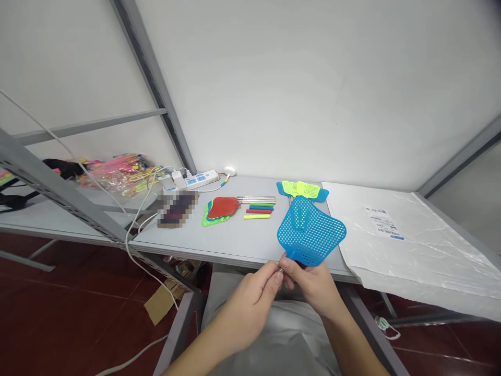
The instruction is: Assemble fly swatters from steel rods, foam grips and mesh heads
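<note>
My right hand (315, 287) pinches the neck of a blue fly swatter head (312, 230), a perforated paddle tilted up over the table's front edge. My left hand (252, 300) is closed, fingertips against those of my right. A small shiny metal end (281, 270) shows between its thumb and finger, likely the tip of a rod; the rest is hidden in the grip. Beyond the paddle lie yellow and blue swatter heads (300, 189). Left of it are a red swatter head (223, 208) on others, several metal rods (256, 200) and coloured handle tubes (257, 216).
A white plastic-wrapped package (391, 245) with a label covers the table's right side. At the back left stands a power strip (201, 179) with cables, near a pixelated object (176, 209). Bagged colourful items (121, 175) lie farther left. A metal frame post (152, 78) rises there.
</note>
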A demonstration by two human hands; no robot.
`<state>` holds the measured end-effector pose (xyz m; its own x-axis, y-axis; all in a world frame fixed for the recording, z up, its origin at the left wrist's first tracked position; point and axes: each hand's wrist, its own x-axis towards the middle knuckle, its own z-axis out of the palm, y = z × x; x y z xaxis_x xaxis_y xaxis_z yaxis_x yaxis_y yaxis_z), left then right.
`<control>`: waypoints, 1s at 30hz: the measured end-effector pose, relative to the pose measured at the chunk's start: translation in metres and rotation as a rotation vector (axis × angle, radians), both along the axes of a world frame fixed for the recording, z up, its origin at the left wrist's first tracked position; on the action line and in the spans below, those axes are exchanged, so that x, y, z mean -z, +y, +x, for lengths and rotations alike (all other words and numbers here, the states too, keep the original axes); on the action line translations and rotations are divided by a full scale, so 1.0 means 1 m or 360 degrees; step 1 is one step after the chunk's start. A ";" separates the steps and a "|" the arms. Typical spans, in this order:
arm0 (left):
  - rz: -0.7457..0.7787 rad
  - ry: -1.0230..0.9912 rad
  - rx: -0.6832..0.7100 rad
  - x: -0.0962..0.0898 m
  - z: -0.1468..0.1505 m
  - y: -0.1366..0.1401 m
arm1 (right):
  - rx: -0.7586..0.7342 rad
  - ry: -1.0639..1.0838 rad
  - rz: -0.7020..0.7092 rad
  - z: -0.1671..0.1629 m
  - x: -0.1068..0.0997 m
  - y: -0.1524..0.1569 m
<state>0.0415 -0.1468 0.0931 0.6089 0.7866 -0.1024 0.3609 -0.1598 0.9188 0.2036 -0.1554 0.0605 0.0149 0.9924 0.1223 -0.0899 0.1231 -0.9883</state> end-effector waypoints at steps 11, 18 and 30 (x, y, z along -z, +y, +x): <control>0.0552 0.0749 0.0240 -0.012 -0.019 0.001 | 0.0743 0.0576 0.0198 0.064 -0.019 0.006; 0.0560 0.0569 0.0070 -0.012 -0.008 -0.003 | -0.0025 0.0402 0.0033 0.002 -0.002 0.002; 0.0920 0.0963 0.0107 -0.011 -0.009 0.005 | 0.0066 0.0068 0.0103 0.011 0.001 -0.002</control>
